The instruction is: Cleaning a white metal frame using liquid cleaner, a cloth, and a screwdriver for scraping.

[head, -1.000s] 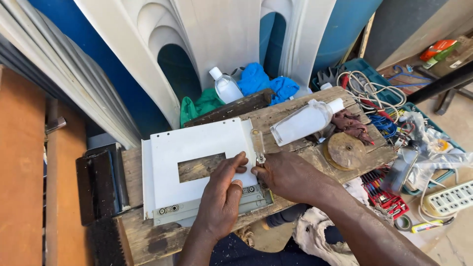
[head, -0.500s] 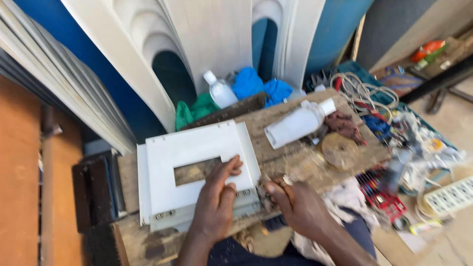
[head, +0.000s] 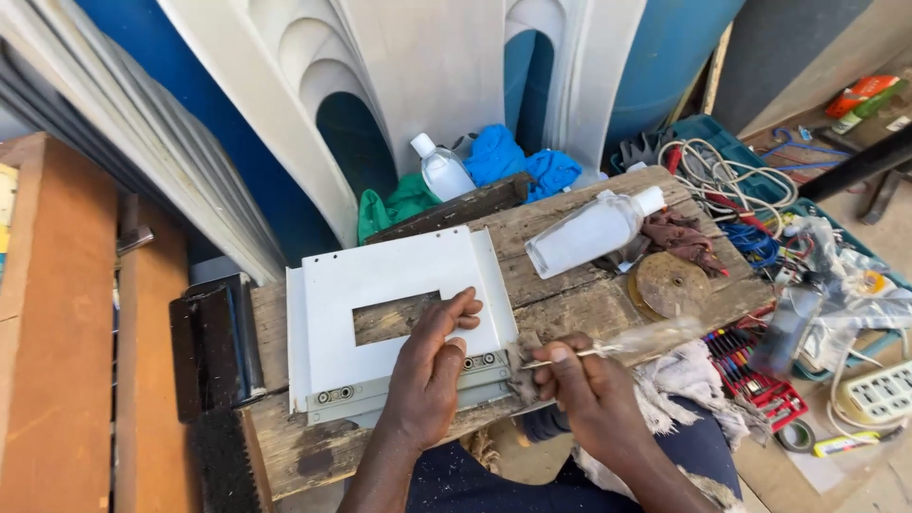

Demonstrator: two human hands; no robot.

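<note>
Behind the wooden bench (head: 589, 285) lean big white moulded panels (head: 418, 85) against blue. On the bench, a clear plastic bottle (head: 589, 233) lies on its side by a dark rag (head: 679, 239) and a rusty disc (head: 671, 283). The white metal plate (head: 389, 275), with a rectangular cut-out and a grey strip along its near edge, lies flat at the bench front. The left hand (head: 432, 375) presses on it, fingers spread. The right hand (head: 584, 385) pinches a thin blurred tool (head: 608, 350) at the plate's right edge, lower and nearer than a second ago.
</note>
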